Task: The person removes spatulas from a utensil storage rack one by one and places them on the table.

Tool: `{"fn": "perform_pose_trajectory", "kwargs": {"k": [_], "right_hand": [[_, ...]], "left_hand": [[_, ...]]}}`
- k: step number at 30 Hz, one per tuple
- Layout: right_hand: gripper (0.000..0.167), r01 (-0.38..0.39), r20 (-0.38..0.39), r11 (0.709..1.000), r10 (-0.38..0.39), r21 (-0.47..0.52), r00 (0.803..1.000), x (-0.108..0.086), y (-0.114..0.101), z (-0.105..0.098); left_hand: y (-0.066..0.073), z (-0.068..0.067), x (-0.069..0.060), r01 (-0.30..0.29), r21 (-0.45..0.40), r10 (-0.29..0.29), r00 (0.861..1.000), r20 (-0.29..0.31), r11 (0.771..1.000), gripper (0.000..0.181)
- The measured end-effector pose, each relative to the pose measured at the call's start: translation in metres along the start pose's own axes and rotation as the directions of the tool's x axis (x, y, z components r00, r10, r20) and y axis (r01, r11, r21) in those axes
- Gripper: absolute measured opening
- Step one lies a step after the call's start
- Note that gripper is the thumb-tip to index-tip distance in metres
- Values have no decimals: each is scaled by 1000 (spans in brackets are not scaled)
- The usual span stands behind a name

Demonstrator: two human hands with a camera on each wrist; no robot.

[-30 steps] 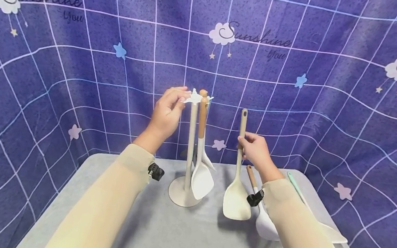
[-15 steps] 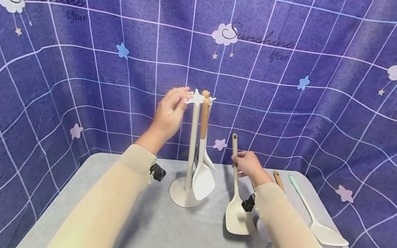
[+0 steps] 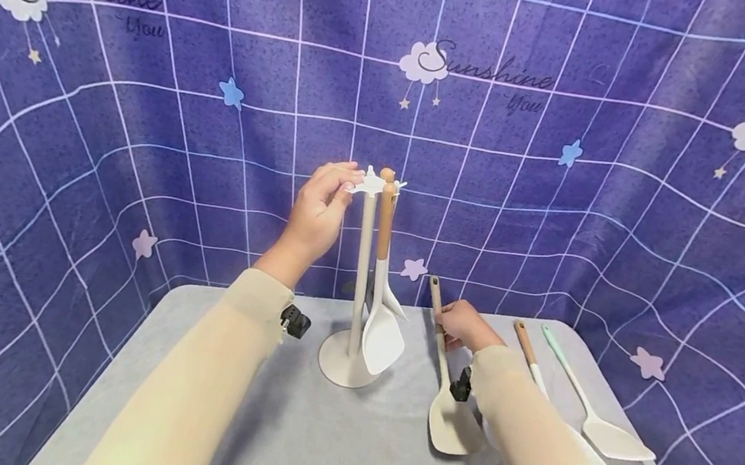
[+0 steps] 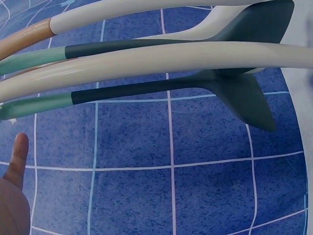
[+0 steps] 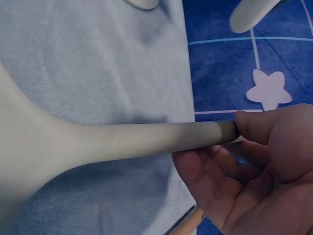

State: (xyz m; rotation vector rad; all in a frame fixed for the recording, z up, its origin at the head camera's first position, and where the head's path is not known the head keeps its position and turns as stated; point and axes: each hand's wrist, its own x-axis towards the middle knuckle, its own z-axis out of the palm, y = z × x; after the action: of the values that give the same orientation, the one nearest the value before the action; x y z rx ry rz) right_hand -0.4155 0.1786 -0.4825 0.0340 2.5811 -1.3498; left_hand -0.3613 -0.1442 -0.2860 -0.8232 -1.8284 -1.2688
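Note:
A beige stand (image 3: 361,278) stands upright on the table, its white hooked top pinched between the thumb and fingers of my left hand (image 3: 315,214). A wooden-handled white turner (image 3: 383,341) hangs on its right side, with another wooden handle behind. The left wrist view shows the stand's pole (image 4: 171,59) and dark utensils with green handles (image 4: 44,104). My right hand (image 3: 466,325) holds a beige spatula (image 3: 449,426) by its handle, blade low over the table. In the right wrist view thumb and fingers grip the handle (image 5: 142,141).
At the table's (image 3: 319,443) right lie a mint-handled white turner (image 3: 619,440) and a wooden-handled utensil (image 3: 526,343), partly hidden by my right sleeve. A purple curtain (image 3: 293,83) with white lines surrounds the back and sides.
My right hand has lowered the beige spatula toward the table, and its handle now tilts back to the left. My left hand stays at the stand's top.

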Motion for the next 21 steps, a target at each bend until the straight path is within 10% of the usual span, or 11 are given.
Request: {"fn": "perform_pose_trajectory", "kwargs": {"k": [16, 21], "right_hand": [[32, -18, 21, 970, 24, -242, 999, 6, 10, 12], [37, 56, 40, 921, -44, -386, 998, 2, 9, 10]], "left_hand": [[0, -1, 0, -5, 5, 5, 1000, -5, 1000, 22], [-1, -1, 0, -9, 8, 9, 1000, -9, 1000, 21]]}}
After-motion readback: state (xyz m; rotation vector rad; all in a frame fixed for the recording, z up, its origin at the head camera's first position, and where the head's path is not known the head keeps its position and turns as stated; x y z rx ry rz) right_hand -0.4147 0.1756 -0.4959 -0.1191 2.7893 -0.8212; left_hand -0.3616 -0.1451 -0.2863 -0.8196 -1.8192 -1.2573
